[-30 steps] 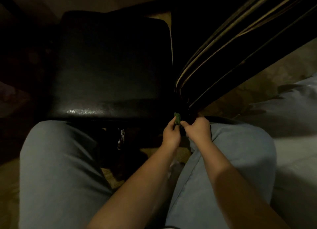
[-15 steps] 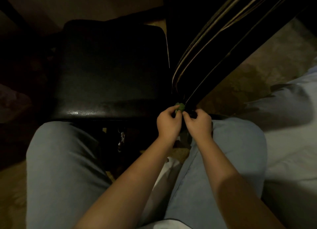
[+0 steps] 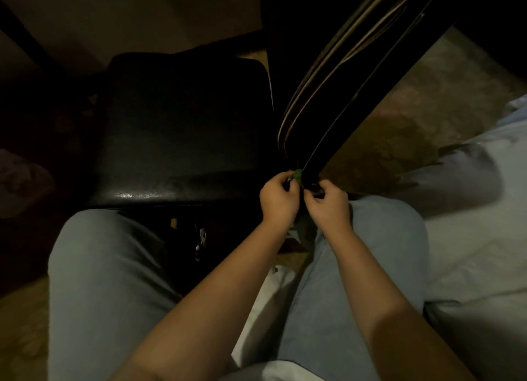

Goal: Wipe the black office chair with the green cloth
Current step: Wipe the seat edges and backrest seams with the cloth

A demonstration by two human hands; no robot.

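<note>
Darkness hid most of our one green cloth [image 3: 297, 176]. A scrap showed at the one black office chair's [image 3: 185, 129] five-o'clock corner, pinched by our left hand [image 3: 278, 198]. We couldn't tell what our curled right hand [image 3: 328, 206] grasped.

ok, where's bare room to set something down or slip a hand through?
Free: the black seat top, between its glossy front edge and the striped panel; the floor strip between that panel and the white bedding. Crowded: the panel's lower end, where the left hand pinches the green cloth beside the right hand.
</note>
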